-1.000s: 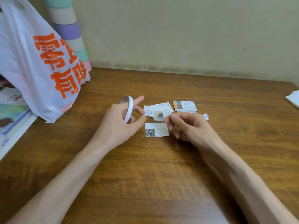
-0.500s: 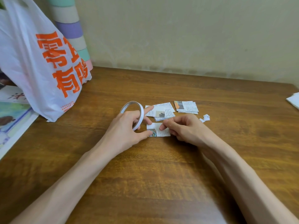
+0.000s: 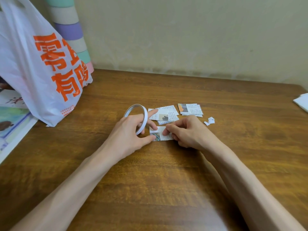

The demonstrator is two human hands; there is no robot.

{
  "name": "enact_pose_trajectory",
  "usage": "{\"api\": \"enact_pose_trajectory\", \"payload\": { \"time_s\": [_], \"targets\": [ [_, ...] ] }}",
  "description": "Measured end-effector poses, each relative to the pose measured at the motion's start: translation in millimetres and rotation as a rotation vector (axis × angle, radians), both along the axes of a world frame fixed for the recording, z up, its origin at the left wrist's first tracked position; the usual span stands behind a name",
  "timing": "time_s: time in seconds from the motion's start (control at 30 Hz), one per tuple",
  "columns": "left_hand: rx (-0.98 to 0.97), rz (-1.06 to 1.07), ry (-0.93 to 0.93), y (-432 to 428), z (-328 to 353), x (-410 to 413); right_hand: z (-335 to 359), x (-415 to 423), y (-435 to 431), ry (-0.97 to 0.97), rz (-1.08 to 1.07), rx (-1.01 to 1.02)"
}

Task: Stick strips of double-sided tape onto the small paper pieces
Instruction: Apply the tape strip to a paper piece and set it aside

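From where I stand, the brown wooden table (image 3: 166, 189) fills most of the scene and both bare forearms reach across it. Far out beyond the left hand (image 3: 128, 135), on its outer side, a white plastic bag (image 3: 33, 72) with big orange characters slumps on the tabletop. A tall roll banded in pastel colours (image 3: 70, 30) stands behind the bag against the wall. Flat colourful printed sheets (image 3: 11, 120) lie under the bag's near edge. Well off to the outer side of the right hand (image 3: 188, 132), a corner of white paper sheets (image 3: 302, 101) shows at the table's edge.

The left hand holds a thin white ring of double-sided tape (image 3: 135, 105) nearly upright, its index finger passing through the ring and pointing away, its thumb lying on the near corner of the small printed paper piece (image 3: 166, 138). That piece lies flat on the table between the two hands. The right hand is curled narrow, thumb and index tips meeting on the piece. I cannot tell whether a strip of tape is under them.

Just beyond the fingertips lies a loose pile of printed paper pieces (image 3: 166, 113), and a second neat stack (image 3: 191, 110) sits beyond the right hand's knuckles. A few tiny white scraps (image 3: 210, 120) lie just beside that hand on its outer side.
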State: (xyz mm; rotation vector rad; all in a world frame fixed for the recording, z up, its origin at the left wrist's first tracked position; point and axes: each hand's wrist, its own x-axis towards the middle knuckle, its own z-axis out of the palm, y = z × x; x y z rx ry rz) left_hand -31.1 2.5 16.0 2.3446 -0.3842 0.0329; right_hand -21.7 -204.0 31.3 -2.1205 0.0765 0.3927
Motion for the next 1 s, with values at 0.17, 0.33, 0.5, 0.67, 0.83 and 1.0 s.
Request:
{"api": "enact_pose_trajectory", "payload": {
  "time_s": [0.17,0.33,0.5,0.67,0.83,1.0],
  "targets": [
    [-0.007,-0.078,-0.049,1.4,-0.9,0.3,4.0,-1.7,0.8,0.012,-0.015,-0.015],
    [-0.024,-0.110,-0.034,1.6,-2.4,1.4,5.3,-2.8,1.8,0.013,-0.024,-0.023],
    [0.006,-0.113,-0.020,2.0,-1.3,0.8,7.9,-4.8,2.9,0.003,-0.027,-0.030],
    [0.062,-0.122,-0.044,0.4,6.9,-2.9,12.7,-8.9,0.0,0.037,-0.050,0.032],
    [0.090,-0.135,-0.081,-0.5,11.3,-2.6,14.2,-10.2,-1.2,0.088,-0.071,0.140],
    [0.105,-0.136,-0.084,1.7,11.2,-1.7,13.9,-11.3,-1.2,0.097,-0.095,0.149]
  ]
}}
